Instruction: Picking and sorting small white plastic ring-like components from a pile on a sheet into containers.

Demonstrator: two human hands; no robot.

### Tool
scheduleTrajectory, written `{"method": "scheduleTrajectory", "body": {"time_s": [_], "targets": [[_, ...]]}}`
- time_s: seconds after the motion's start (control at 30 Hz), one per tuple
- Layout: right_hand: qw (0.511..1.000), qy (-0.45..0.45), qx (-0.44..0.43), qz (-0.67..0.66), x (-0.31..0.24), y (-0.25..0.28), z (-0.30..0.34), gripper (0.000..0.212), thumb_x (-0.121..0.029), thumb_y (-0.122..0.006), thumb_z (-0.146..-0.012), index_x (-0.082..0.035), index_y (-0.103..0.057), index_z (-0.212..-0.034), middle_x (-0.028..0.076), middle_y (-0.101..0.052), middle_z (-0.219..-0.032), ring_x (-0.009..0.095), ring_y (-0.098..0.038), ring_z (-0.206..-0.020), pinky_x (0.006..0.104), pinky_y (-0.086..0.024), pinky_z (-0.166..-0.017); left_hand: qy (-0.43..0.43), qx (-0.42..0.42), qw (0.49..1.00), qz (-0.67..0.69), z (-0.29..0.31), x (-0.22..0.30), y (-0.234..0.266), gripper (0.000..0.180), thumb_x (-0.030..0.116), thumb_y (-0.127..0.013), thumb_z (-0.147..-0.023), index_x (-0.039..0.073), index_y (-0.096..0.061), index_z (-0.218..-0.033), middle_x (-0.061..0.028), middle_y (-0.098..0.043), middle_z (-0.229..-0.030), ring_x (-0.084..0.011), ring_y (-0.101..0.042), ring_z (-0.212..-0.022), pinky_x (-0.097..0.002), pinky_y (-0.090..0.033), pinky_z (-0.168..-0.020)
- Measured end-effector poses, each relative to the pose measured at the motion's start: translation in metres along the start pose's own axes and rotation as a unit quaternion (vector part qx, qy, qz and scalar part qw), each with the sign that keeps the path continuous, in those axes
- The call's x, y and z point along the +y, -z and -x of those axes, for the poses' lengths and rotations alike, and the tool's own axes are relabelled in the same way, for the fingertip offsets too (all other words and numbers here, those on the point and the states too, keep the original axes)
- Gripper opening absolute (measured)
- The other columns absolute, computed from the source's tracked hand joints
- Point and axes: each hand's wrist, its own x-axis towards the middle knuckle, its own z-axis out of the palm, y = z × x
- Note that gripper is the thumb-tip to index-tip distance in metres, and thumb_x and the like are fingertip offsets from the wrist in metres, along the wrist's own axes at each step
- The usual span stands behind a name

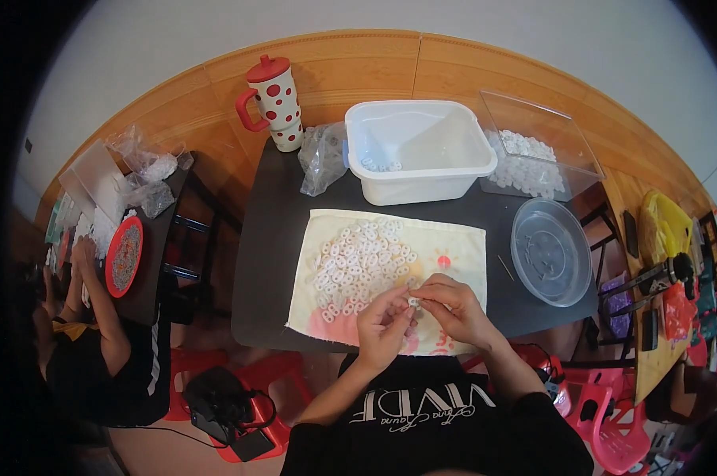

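Our left hand [383, 327] and right hand [454, 308] are tightly pinching a white piece [413, 301] over the cloth [471, 258], with some pieces [382, 166] sitting in the tub [422, 190] and a big pile [362, 264] remaining.

White piece [413, 302] between both hands [383, 328] [456, 310]

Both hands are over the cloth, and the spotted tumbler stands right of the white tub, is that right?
No: the head view shows the spotted tumbler left of the white tub. The left hand and right hand are over the cloth.
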Motion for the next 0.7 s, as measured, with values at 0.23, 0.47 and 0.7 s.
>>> {"method": "scheduleTrajectory", "body": {"time_s": [0.23, 0.47, 0.7], "targets": [[0.999, -0.025, -0.009, -0.033, 0.003, 0.002, 0.004, 0.027, 0.011, -0.064, -0.084, 0.002, -0.069, -0.109, 0.012, -0.064, -0.088, 0.02, -0.061, -0.076, 0.0281, -0.046, -0.066, 0.007, -0.002, 1.0, 0.018, 0.0, -0.004, 0.0, 0.037, -0.009, -0.059, -0.092, -0.003, -0.057, -0.129, -0.0035, -0.061, -0.094, -0.0081, -0.063, -0.07, -0.0209, -0.051, -0.057], [1.0, -0.007, -0.013, -0.001, 0.009, 0.002, 0.009, 0.024, 0.009, -0.065, -0.083, 0.001, -0.067, -0.105, 0.013, -0.063, -0.088, 0.026, -0.062, -0.079, 0.0315, -0.048, -0.068, -0.016, -0.031, 0.991, -0.132, -0.003, 0.001, 0.001, 0.041, -0.009, -0.063, -0.086, -0.002, -0.059, -0.126, -0.0079, -0.062, -0.09, -0.015, -0.065, -0.074, -0.0271, -0.052, -0.062], [0.984, 0.104, -0.008, 0.143, 0.013, -0.004, 0.011, 0.023, 0.01, -0.064, -0.074, -0.001, -0.068, -0.095, 0.013, -0.064, -0.092, 0.032, -0.062, -0.082, 0.0368, -0.051, -0.07, -0.123, -0.07, 0.901, -0.411, -0.012, 0.017, -0.008, 0.04, -0.008, -0.062, -0.076, 0.0, -0.06, -0.115, -0.0196, -0.062, -0.088, -0.0391, -0.064, -0.08, -0.0443, -0.051, -0.068]]}}
